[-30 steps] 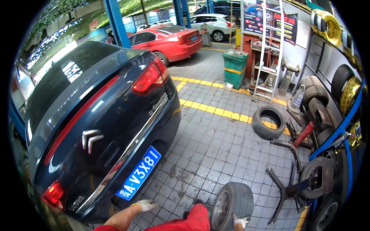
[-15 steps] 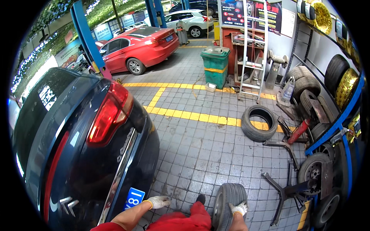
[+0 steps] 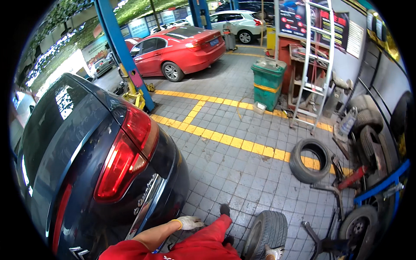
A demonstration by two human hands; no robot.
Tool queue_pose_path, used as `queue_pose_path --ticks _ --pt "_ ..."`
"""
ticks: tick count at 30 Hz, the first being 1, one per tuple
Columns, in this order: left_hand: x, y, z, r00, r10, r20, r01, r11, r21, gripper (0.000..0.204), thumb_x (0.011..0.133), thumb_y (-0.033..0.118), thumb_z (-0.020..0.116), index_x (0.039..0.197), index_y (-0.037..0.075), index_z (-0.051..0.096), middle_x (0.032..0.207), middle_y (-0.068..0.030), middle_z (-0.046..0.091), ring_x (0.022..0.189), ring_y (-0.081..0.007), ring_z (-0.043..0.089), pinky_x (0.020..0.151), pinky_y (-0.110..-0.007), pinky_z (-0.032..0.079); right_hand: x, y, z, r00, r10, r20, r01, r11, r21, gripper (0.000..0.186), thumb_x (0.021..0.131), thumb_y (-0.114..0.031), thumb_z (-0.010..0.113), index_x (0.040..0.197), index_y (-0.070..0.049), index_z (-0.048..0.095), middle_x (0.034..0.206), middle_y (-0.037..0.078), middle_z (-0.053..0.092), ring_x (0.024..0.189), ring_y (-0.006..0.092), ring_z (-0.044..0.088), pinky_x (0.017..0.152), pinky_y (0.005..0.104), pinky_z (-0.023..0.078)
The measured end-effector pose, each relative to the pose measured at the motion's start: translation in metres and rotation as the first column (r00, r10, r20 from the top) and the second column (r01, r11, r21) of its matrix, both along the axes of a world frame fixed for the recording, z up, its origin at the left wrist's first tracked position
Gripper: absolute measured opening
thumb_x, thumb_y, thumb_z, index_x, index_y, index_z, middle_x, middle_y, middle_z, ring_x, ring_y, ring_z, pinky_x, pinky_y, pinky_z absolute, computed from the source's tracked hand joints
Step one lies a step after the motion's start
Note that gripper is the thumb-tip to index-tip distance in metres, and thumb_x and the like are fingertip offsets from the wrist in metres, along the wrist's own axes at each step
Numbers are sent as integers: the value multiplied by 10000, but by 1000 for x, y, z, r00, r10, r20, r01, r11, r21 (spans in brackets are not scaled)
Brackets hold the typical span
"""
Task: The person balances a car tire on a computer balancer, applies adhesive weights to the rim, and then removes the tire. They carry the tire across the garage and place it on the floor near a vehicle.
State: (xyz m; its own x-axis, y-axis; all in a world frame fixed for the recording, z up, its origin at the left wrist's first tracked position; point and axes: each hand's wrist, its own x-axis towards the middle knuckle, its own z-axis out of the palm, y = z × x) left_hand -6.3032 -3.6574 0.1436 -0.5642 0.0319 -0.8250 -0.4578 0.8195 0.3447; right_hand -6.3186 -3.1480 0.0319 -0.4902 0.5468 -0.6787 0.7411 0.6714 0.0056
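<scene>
A wheel with a black tyre (image 3: 274,229) stands upright on the tiles at my right side, leaning slightly. On its tread rests my right hand (image 3: 274,252) in a whitish work glove, fingers spread, cut partly by the lower edge. My left hand (image 3: 190,222), gloved the same way, hangs free with its fingers stretched out and nothing in them. It is beside the rear corner of a dark car (image 3: 130,199) with red tail lights. My red-clad legs (image 3: 212,234) are between the two hands, one dark shoe forward.
A loose tyre (image 3: 310,161) lies ahead to the right, across a yellow floor line (image 3: 242,144). Metal stand legs (image 3: 318,238) and more wheels (image 3: 359,223) line the right. Farther off are a green bin (image 3: 268,84), a ladder (image 3: 319,65), a blue lift post (image 3: 119,52) and a red car (image 3: 186,50).
The view has turned left and moved forward, so the background sits farther right. The wheel stays at my right hand, which now appears lower on its tread. My left hand remains free.
</scene>
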Motion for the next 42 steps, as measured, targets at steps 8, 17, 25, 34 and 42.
queue_pose_path --ticks 8,17,25,34,42 --pt "-147 -26 9 989 75 -125 -68 996 65 682 1000 591 469 1463 104 583 1452 -209 614 1373 -391 551 1144 -455 418 -191 6 -125 969 33 -243 -30 999 15 1453 563 -636 918 1642 18 197 1644 285 339 1545 377 331 1264 460 298" --pt "-238 -68 21 978 195 -78 -190 979 68 777 999 653 472 1527 85 510 1538 -193 540 1431 -365 498 1185 -422 381 -286 12 -116 954 -270 -131 274 962 14 1441 595 -597 930 1634 53 171 1642 284 352 1507 376 405 1254 404 332" --pt "-309 -91 -10 971 239 -30 -238 971 35 823 991 666 477 1557 68 473 1576 -193 503 1468 -358 462 1211 -408 356 -438 -30 -132 995 -50 -84 64 983 172 1411 584 -741 868 1648 -74 224 1648 212 372 1518 366 383 1242 481 347" --pt "-461 -95 31 990 133 -52 -134 991 -14 742 1003 622 477 1508 82 536 1523 -194 557 1431 -354 502 1184 -416 385 -629 -106 -103 958 104 -266 -173 952 -252 1110 842 -697 674 1619 7 310 1602 272 432 1502 405 397 1213 416 364" --pt "-517 -147 47 932 343 -120 -357 926 -125 710 983 612 515 1479 107 578 1487 -173 599 1400 -349 538 1169 -409 403 -659 -95 -104 993 118 -28 -120 989 -89 1396 686 -691 849 1651 24 137 1657 238 357 1525 365 375 1266 407 305"
